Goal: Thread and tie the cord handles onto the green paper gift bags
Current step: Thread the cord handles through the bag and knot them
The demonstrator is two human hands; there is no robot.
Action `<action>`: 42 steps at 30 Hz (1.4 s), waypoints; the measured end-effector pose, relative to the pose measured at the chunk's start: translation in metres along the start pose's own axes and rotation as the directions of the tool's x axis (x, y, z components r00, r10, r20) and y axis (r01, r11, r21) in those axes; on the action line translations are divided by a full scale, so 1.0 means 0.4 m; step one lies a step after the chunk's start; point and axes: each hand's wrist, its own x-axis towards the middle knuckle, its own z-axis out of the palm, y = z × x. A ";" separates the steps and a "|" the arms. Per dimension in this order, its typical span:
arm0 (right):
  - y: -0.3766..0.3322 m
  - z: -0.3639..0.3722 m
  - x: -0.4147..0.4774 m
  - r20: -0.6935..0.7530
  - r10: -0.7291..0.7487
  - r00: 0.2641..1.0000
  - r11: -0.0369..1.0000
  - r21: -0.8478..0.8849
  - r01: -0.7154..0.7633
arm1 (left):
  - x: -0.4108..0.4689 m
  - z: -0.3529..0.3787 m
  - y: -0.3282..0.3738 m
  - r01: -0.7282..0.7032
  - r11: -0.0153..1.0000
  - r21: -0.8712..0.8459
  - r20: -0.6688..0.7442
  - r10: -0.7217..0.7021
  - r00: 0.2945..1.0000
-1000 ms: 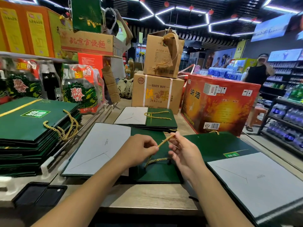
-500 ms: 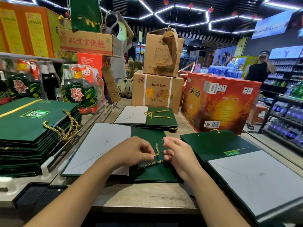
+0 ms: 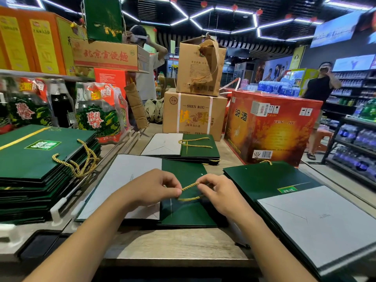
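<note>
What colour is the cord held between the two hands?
Gold, a twisted cord; seen best in the head view.

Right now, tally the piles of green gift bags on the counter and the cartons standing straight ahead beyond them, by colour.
Green gift bag piles: 4 (left pile, middle pile, back pile, right pile)
Brown cartons: 2 (SHEN ROU carton, upper carton on it)
Red carton: 1
Total: 7

Centre, brown carton (image 3: 195, 117): "SHEN ROU" in capitals above large gold Chinese characters. Right, red carton (image 3: 272, 135): "汾酒" in black, and a white sticker (image 3: 271, 115) reads "FJ0191". Upper left, flat carton (image 3: 105, 55): red "北京方便面". The bottle pack (image 3: 101, 117) price begins "22". The green bag stack (image 3: 40, 159) label is illegible.
</note>
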 end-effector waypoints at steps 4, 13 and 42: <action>-0.037 -0.026 -0.009 0.054 -0.071 0.996 0.994 0.093 0.066 | -0.007 -0.008 -0.003 0.132 0.991 -0.016 0.029 -0.132 0.991; -0.047 -0.038 -0.007 0.048 -0.058 0.997 0.948 0.315 0.040 | 0.023 0.011 0.030 -0.009 0.997 -0.076 -0.228 -0.009 0.974; -0.040 -0.057 0.042 -0.055 -0.037 0.998 0.866 0.496 0.060 | 0.098 0.006 0.035 -0.055 0.998 -0.034 -0.203 0.047 0.978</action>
